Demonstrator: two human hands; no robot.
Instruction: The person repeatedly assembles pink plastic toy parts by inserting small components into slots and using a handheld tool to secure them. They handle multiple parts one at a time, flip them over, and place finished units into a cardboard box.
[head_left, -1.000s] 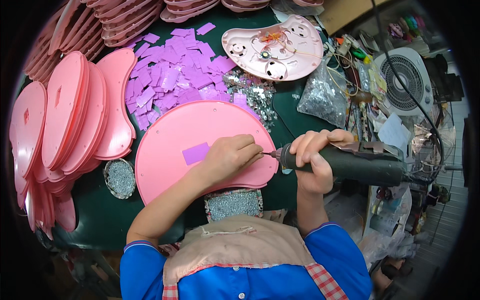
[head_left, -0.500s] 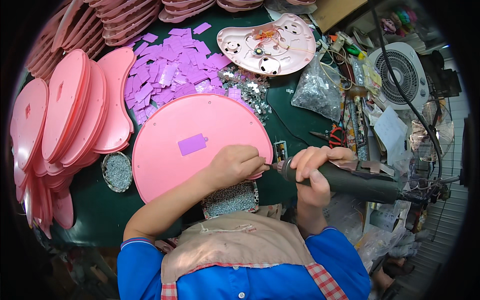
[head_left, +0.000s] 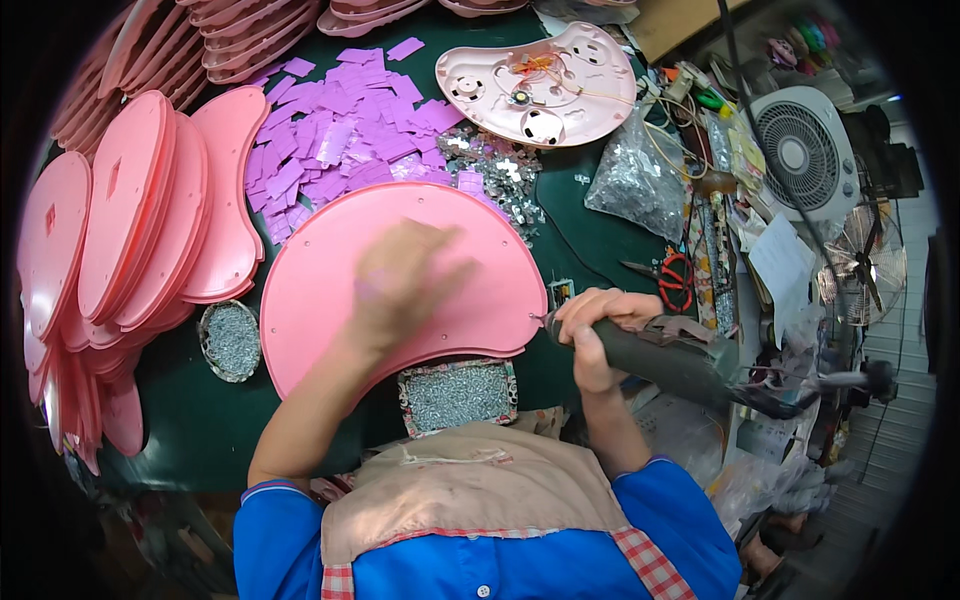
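A large pink kidney-shaped plastic panel (head_left: 485, 230) lies flat in front of me, with small holes along its rim. My left hand (head_left: 405, 285) hovers over its middle, smeared by motion, so its fingers do not read clearly. It covers the spot where the purple rectangle lay. My right hand (head_left: 605, 325) is wrapped round a dark electric screwdriver (head_left: 665, 358), held nearly level. The tool's tip meets the panel's right edge, at a corner hole. Just below the panel, a patterned tray (head_left: 515, 405) holds small silvery screws.
Stacked pink panels (head_left: 135, 220) fill the left side, by an oval dish of small metal parts (head_left: 232, 342). Purple rectangles (head_left: 340, 130) and metal clips (head_left: 500, 175) lie beyond. A wired pink shell (head_left: 490, 110), bagged parts (head_left: 640, 185), red-handled pliers (head_left: 676, 282) and a fan (head_left: 795, 150) stand further right.
My left hand has left the panel's right edge and swung left over its middle, across the purple rectangle. The screwdriver has shifted slightly left and tilted, its tip now at the edge hole.
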